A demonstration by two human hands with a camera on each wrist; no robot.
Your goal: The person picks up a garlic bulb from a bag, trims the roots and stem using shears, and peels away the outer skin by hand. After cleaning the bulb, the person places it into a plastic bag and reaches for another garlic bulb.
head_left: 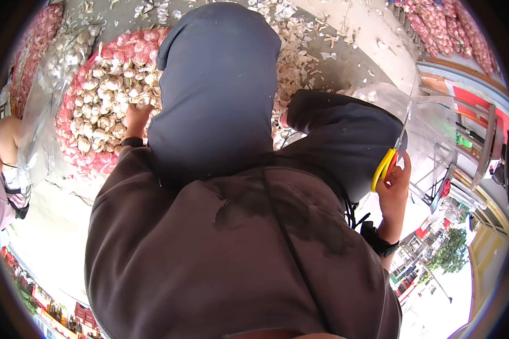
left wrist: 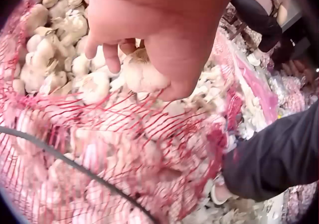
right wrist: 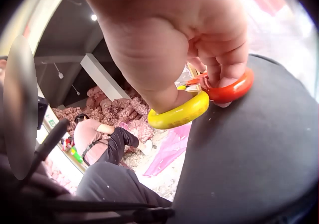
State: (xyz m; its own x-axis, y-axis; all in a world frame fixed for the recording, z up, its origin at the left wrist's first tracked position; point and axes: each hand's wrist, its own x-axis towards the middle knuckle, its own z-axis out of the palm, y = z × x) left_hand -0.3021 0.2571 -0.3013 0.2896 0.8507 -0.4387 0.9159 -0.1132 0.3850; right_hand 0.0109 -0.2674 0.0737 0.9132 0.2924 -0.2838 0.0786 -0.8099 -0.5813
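A red mesh sack [head_left: 72,121] full of loose garlic bulbs [head_left: 99,107] stands to the left of the wearer's raised knee. Over the sack's opening, my left hand [head_left: 137,118] grips one garlic bulb [left wrist: 142,77] between thumb and fingers, with other bulbs close around it. My right hand [head_left: 395,185], out over the other leg, holds scissors [head_left: 379,176] with long blades pointing away from the body. In the right wrist view, the thumb goes through the yellow loop [right wrist: 180,112] and fingers pass through the red loop [right wrist: 233,90].
Garlic skins and stem scraps [head_left: 302,56] litter the floor ahead. A clear plastic bag [head_left: 76,48] with more bulbs stands left of the sack, beside another person [head_left: 7,164]. More mesh sacks [head_left: 444,25] are piled at the far right, and clear plastic [head_left: 430,118] hangs near the scissors.
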